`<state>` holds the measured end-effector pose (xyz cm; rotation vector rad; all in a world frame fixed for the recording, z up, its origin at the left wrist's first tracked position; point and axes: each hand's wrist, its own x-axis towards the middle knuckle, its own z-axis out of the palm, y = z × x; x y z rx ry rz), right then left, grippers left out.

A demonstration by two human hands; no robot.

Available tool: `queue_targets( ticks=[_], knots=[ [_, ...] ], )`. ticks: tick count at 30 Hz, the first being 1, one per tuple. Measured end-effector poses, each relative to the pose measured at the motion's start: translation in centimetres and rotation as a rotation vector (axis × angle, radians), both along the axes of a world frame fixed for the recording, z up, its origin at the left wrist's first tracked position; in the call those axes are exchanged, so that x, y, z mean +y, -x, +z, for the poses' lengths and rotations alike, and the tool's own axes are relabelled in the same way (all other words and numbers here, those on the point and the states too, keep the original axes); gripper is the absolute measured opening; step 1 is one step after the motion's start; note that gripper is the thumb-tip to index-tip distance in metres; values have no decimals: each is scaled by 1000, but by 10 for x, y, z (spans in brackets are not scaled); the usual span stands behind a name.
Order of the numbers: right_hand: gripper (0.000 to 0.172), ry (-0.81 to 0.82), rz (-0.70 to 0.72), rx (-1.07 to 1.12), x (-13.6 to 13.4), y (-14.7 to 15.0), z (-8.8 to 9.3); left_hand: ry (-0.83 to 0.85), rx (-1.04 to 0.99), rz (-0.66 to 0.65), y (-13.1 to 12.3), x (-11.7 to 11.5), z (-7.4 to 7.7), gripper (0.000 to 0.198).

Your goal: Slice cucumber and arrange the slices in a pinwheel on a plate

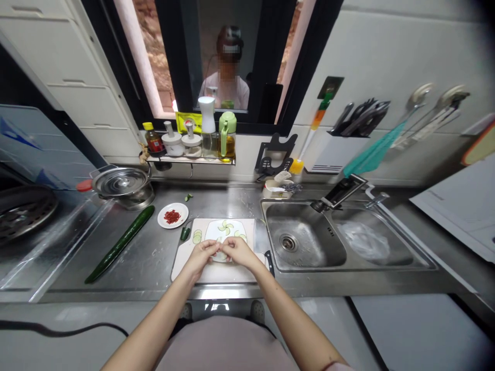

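Note:
My left hand (201, 256) and my right hand (237, 251) meet over a white square plate (211, 228), fingertips pinched together. Between them shows a pale cucumber slice (219, 240), largely covered by the fingers. Thin cucumber slices (225, 226) lie fanned out on the plate's far part, with others near its right corner (240, 235). Under the plate is a light cutting board (183, 269). Left of the plate, a short stack of round slices (197, 236) and a dark green cucumber end (185, 233) rest on the board. A knife's black handle (269, 263) sticks out at the right.
A whole cucumber (120, 245) lies on the steel counter at left. Behind it stands a lidded pot (122, 183). A small white plate (162, 219) bears chopped red bits (172, 216). To the right is a double sink (305, 265); seasoning bottles line a shelf (209, 161).

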<state>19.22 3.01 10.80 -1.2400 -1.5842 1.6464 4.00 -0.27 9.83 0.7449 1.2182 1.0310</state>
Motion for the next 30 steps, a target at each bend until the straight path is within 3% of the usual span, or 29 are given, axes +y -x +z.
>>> queue_targets(
  ticks=[7, 16, 25, 30],
  knots=[
    [23, 108, 11, -47, 9, -2, 1, 8, -20, 23, 1, 11, 0, 43],
    [27, 217, 15, 9, 18, -8, -14, -95, -27, 32, 1, 27, -12, 49],
    [27, 287, 30, 15, 24, -13, -13, -198, 23, -62, 0, 34, -14, 47],
    [28, 287, 12, -39, 24, -18, -20, -206, 63, -90, -2, 36, -29, 44]
  ],
)
